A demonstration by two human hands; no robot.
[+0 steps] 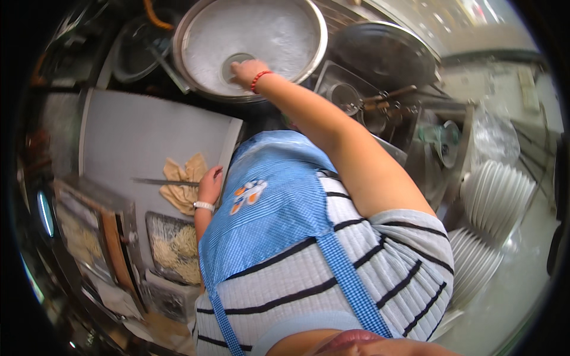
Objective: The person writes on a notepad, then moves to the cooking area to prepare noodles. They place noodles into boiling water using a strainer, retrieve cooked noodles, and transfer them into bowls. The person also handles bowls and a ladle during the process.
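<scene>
My right hand (249, 73), with a red beaded bracelet at the wrist, reaches over a large round metal pot (321, 42). Its fingers are on the rim of a small round bowl-like vessel (240, 57) in the pot. Pale, cloudy, foamy liquid (249, 29) fills the pot. Down by the counter's near edge is my left hand (210, 184), a pale band on its wrist. A pair of long, thin utensils, perhaps chopsticks (167, 181), runs from beside this hand across a crumpled tan cloth (182, 171). Whether the fingers grip them is hidden.
Noodles lie in a tray (173, 249) on the grey counter (151, 129); a wooden-edged case (113, 240) stands alongside. Right of the pot are a large round lid (385, 53) and wooden-handled strainers (345, 98). Stacked white plates (496, 200) stand farther right.
</scene>
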